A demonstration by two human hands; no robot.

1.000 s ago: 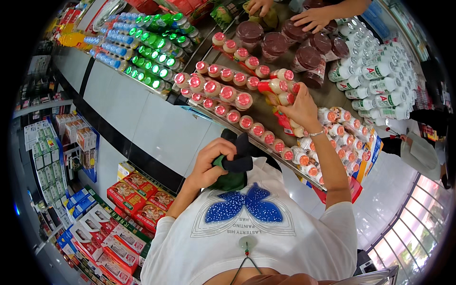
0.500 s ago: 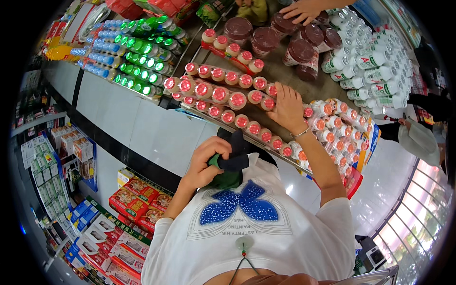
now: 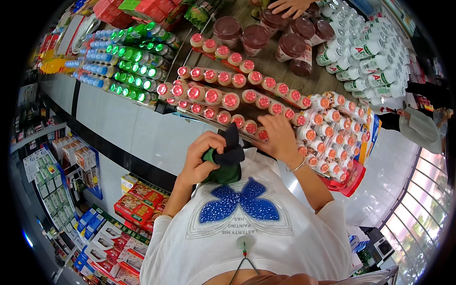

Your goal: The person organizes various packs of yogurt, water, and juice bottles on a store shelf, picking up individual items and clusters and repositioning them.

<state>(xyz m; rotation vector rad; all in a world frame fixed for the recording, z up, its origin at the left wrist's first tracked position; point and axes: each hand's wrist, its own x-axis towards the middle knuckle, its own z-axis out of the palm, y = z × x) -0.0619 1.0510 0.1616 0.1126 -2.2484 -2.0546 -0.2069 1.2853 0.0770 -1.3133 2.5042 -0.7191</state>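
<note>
Head view: right hand [image 3: 280,137] flat, fingers spread loose over red-capped bottles [image 3: 247,126] standing upright just ahead on the shelf, gripping none. Left hand [image 3: 202,156] clenched around dark cloth [image 3: 228,156] near chest, farther back.

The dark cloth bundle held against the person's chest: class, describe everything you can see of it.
The dark cloth bundle is a soft, crumpled wad of fabric, black on top with a dark green part below. It looks limp and folded over itself, with one black corner sticking up toward the shelf of red-capped small bottles. The left hand grips it from its left side, fingers curled over the fabric, pressing it against the white printed shirt. The right hand lies close beside it on the bottles; whether it touches the bundle cannot be told.
</note>
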